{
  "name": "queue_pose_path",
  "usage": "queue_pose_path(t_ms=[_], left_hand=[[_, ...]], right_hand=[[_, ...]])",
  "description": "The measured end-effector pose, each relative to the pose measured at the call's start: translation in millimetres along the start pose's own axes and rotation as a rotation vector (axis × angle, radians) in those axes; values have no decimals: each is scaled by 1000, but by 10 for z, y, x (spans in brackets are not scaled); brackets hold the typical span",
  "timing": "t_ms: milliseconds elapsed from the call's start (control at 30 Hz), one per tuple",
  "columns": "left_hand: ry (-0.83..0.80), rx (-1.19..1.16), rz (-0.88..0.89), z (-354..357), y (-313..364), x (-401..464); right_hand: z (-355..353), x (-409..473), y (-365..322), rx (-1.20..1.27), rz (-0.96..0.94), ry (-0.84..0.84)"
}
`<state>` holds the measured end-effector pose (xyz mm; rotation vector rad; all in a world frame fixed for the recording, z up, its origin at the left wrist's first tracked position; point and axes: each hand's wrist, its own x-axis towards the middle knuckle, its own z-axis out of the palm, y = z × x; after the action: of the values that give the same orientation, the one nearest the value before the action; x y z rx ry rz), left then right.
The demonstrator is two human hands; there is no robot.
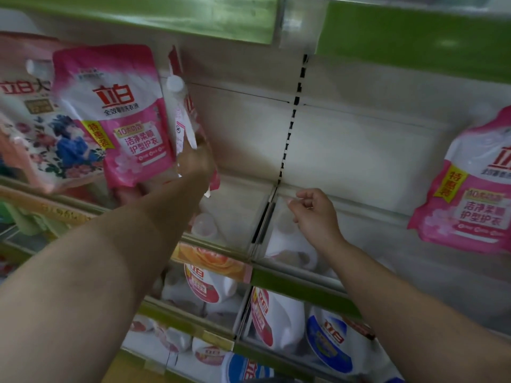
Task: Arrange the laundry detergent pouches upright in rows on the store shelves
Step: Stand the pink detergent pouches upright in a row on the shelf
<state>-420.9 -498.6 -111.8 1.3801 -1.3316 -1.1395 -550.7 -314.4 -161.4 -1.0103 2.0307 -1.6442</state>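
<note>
The left hand (190,161) grips the bottom of a pink detergent pouch (119,111), upright above it on the shelf (237,217). The right hand (312,211), loosely curled, holds nothing; another pink pouch (470,183) stands far right.

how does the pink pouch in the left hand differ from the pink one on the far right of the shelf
The held pink pouch is gripped at its lower end by the left hand; the far-right pink pouch is touched by neither hand. The held pouch shows its whole front, while the far-right pouch is cut off by the picture's edge. The held pouch sits beside a floral pouch; the far-right one has bare shelf beside it. Both share the same pink and white design.
</note>
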Motion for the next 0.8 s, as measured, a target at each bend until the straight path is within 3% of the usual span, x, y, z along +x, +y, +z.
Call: queue_pose_path(t_ms=[100,267,567,700,800], left_hand=[[-1,-97,-50,-180,-18,-12],[-155,-130,-32,-402,-29,-144],[-596,-484,-140,-547,-73,-297],[-767,-467,-130,-519,-83,-381],[-884,-450,-140,-463,-91,-470]], right_hand=[[84,27,-43,60,28,22],[204,51,-128,99,50,63],[190,-22,-282,75,41,88],[73,-43,-312,85,85,111],[-2,-135,-314,286,139,-23]])
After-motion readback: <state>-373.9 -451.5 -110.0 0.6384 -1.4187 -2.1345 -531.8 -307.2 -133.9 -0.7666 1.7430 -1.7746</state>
